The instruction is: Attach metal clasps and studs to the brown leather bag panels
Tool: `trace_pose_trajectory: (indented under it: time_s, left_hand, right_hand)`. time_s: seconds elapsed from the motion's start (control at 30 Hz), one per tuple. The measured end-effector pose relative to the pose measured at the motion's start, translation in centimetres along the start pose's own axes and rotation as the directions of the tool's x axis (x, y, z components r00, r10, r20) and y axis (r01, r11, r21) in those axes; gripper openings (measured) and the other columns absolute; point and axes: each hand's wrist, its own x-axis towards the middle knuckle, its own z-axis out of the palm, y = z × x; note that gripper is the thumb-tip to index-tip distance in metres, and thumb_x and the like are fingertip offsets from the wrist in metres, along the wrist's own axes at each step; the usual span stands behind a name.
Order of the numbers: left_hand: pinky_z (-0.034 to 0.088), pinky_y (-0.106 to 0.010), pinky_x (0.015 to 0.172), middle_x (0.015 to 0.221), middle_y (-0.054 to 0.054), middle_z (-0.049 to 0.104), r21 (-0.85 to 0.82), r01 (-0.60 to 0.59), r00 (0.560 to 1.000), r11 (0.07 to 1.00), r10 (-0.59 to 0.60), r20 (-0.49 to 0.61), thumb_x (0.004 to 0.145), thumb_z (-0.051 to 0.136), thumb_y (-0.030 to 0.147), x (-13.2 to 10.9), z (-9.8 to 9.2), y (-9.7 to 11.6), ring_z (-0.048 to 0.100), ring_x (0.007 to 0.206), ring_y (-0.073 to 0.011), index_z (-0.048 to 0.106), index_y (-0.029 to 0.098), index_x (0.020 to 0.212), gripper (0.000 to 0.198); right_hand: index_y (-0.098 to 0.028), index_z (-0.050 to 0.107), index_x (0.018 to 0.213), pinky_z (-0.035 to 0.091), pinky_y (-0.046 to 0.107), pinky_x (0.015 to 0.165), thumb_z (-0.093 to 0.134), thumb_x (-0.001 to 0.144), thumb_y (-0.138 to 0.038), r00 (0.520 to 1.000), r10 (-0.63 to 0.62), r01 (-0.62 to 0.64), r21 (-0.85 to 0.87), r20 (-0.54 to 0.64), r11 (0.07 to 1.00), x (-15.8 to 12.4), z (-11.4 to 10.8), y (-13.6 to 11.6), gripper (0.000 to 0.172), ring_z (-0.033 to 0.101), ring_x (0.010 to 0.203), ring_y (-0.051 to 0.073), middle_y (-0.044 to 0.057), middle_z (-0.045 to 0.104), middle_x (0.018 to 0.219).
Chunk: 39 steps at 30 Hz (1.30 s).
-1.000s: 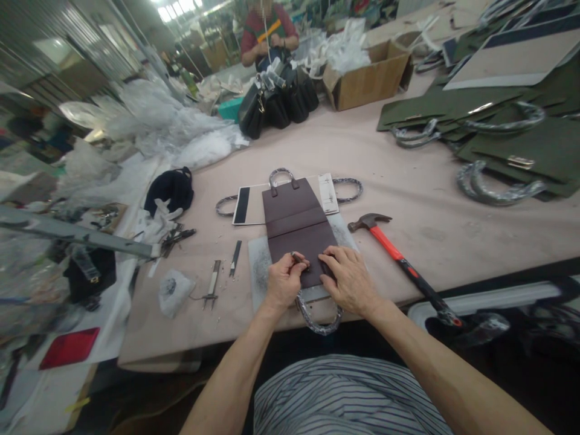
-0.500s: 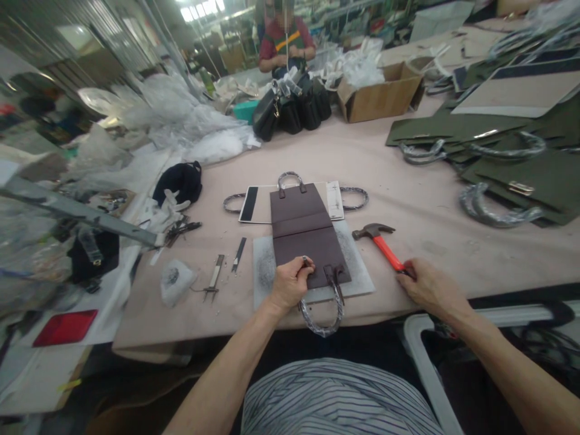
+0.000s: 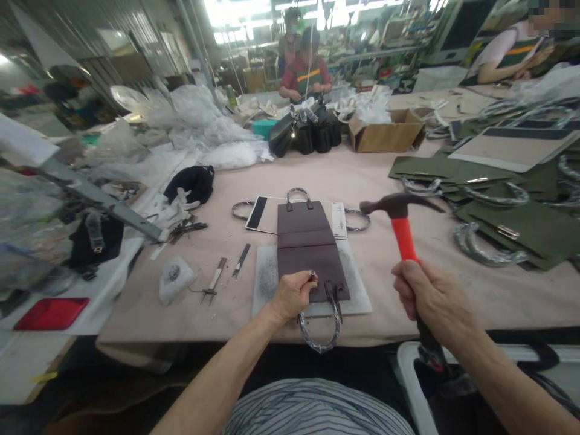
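My right hand [image 3: 432, 296] is wrapped round the handle of a claw hammer [image 3: 406, 235] with an orange-red grip, raised above the table with its head up. My left hand [image 3: 294, 295] pinches a short metal punch [image 3: 312, 275], upright on the lower part of a dark brown leather bag piece [image 3: 308, 232]. Only the punch's top shows above my fingers. The bag piece lies flat, with a plastic-wrapped handle [image 3: 319, 347] hanging over the table's front edge. Under its lower half is a grey-white slab [image 3: 356, 290].
Left of the slab lie a flat blade tool [image 3: 241, 261], a caliper-like metal tool [image 3: 214, 283] and a small plastic bag [image 3: 174, 281]. Green bag pieces [image 3: 502, 211] are stacked at right. Black bags [image 3: 301, 134] and a cardboard box [image 3: 387, 136] stand behind. Co-workers sit farther back.
My right hand has picked the hammer up off the table and raised it upright. My left hand stays with the punch on the bag piece. The view has tilted up slightly.
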Motion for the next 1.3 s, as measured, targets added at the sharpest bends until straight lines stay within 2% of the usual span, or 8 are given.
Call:
trace_pose_trajectory:
  time_s: [0.1, 0.27, 0.43, 0.63, 0.9, 1.03, 1.13, 1.3]
  left_hand:
    - [0.058, -0.030, 0.083, 0.090, -0.005, 0.078, 0.023, -0.004, 1.000, 1.000, 0.004, 0.009, 0.091, 0.057, 0.019, 0.0, 0.1, -0.1, 0.074, 0.083, -0.0190, 0.072, 0.022, 0.091, 0.016]
    - [0.057, -0.029, 0.077, 0.087, -0.006, 0.077, 0.054, -0.017, 1.000, 0.998, 0.016, 0.017, 0.091, 0.057, 0.019, 0.0, 0.1, 0.1, 0.073, 0.079, -0.0194, 0.072, 0.022, 0.090, 0.015]
    - [0.057, -0.031, 0.081, 0.091, -0.007, 0.077, 0.019, -0.031, 0.999, 0.999, 0.031, 0.020, 0.092, 0.057, 0.019, -0.1, 0.2, -0.2, 0.074, 0.084, -0.0203, 0.071, 0.021, 0.089, 0.014]
    - [0.057, -0.028, 0.075, 0.084, -0.006, 0.076, 0.091, -0.028, 0.999, 0.995, 0.026, 0.021, 0.091, 0.057, 0.019, -0.3, 0.4, -0.7, 0.072, 0.078, -0.0194, 0.071, 0.022, 0.089, 0.014]
    - [0.057, -0.029, 0.077, 0.085, -0.006, 0.075, 0.058, -0.058, 0.998, 0.997, 0.057, 0.019, 0.093, 0.054, 0.020, -0.2, 0.2, 0.5, 0.073, 0.080, -0.0197, 0.069, 0.022, 0.088, 0.016]
    - [0.057, -0.029, 0.075, 0.086, -0.006, 0.075, 0.076, -0.061, 0.998, 0.995, 0.062, -0.012, 0.095, 0.053, 0.023, -0.3, 0.7, 0.4, 0.072, 0.079, -0.0200, 0.066, 0.023, 0.090, 0.014]
    - [0.057, -0.029, 0.076, 0.088, -0.006, 0.075, 0.076, -0.056, 0.998, 0.996, 0.058, -0.027, 0.095, 0.052, 0.023, -0.5, 1.1, 0.2, 0.073, 0.081, -0.0205, 0.066, 0.023, 0.092, 0.014]
    - [0.057, -0.030, 0.076, 0.090, -0.007, 0.076, 0.087, -0.049, 0.998, 0.995, 0.052, -0.042, 0.091, 0.053, 0.018, -0.6, 1.4, 0.1, 0.074, 0.083, -0.0220, 0.067, 0.022, 0.093, 0.014]
  right_hand:
    - [-0.026, 0.048, 0.077, 0.029, 0.029, 0.045, 0.039, 0.094, -0.063, 0.939, -0.345, 0.322, -0.368, 0.004, 0.872, -1.2, 0.3, -0.8, 0.041, 0.042, 0.045, 0.015, -0.001, 0.048, 0.053]
    - [-0.027, 0.041, 0.069, 0.014, 0.032, 0.046, 0.035, 0.096, -0.058, 0.853, -0.404, 0.519, -0.607, 0.330, 0.602, -2.0, 0.4, -1.6, 0.042, 0.029, 0.036, 0.013, 0.000, 0.047, 0.046]
    - [-0.028, 0.045, 0.077, 0.027, 0.031, 0.048, 0.029, 0.101, -0.056, 0.749, -0.658, 0.483, -0.617, -0.076, 0.621, -3.2, 0.4, -3.7, 0.041, 0.040, 0.041, 0.015, 0.001, 0.050, 0.052]
    - [-0.027, 0.043, 0.072, 0.017, 0.033, 0.048, 0.029, 0.099, -0.058, 0.892, -0.292, 0.452, -0.652, 0.346, 0.609, -3.0, 0.6, 0.0, 0.043, 0.039, 0.038, 0.017, 0.001, 0.049, 0.047]
    - [-0.027, 0.042, 0.064, 0.035, 0.031, 0.050, 0.031, 0.093, -0.049, 0.982, -0.085, 0.171, -0.618, 0.167, 0.767, 1.6, -3.0, 8.5, 0.037, 0.052, 0.050, 0.021, 0.003, 0.054, 0.053]
    - [-0.027, 0.047, 0.068, 0.040, 0.034, 0.050, 0.034, 0.094, -0.041, 0.980, -0.193, 0.167, -0.745, 0.052, 0.646, 4.2, -3.1, 12.3, 0.033, 0.058, 0.054, 0.026, 0.006, 0.058, 0.059]
    - [-0.023, 0.060, 0.087, 0.051, 0.044, 0.063, 0.038, 0.094, -0.036, 0.915, -0.401, 0.276, -0.793, 0.044, 0.542, 4.7, -0.9, 11.9, 0.027, 0.066, 0.074, 0.032, 0.015, 0.068, 0.088]
    - [-0.023, 0.060, 0.121, 0.056, 0.047, 0.087, 0.051, 0.095, -0.030, 0.672, -0.719, 0.635, -0.637, 0.177, 0.437, 2.8, 7.3, 9.4, 0.028, 0.065, 0.103, 0.030, 0.014, 0.066, 0.117]
